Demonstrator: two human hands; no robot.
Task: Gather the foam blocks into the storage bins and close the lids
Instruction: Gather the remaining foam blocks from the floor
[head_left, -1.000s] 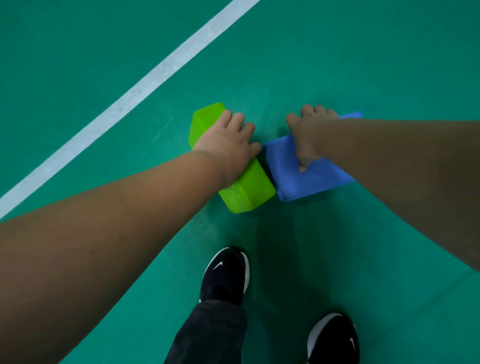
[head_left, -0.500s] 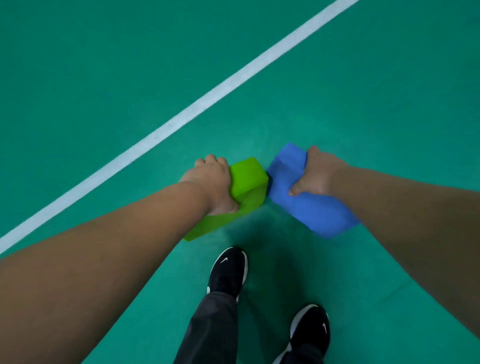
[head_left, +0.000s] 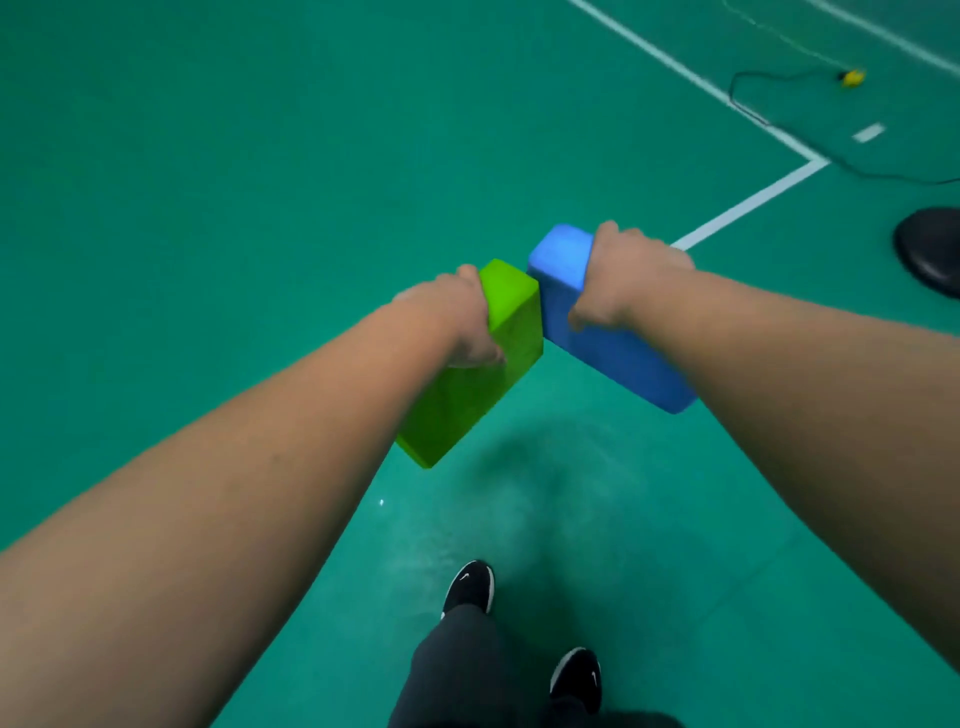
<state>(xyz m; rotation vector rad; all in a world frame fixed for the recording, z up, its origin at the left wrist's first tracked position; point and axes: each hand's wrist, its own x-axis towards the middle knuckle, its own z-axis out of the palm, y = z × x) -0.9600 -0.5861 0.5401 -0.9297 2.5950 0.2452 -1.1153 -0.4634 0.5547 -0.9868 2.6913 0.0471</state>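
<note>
Fingers of the left hand (head_left: 457, 317) hide behind the green block (head_left: 467, 410); a dark disc (head_left: 932, 249) is cropped.

Open court floor (head_left: 234, 182) ahead and left
Held green block (head_left: 498, 332) and blue block (head_left: 613, 358) touch edge to edge; black cable (head_left: 768, 123) and round base (head_left: 930, 249) lie far right.

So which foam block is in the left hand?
The green block, gripped by the left hand; the blue block is held in the right hand.
</note>
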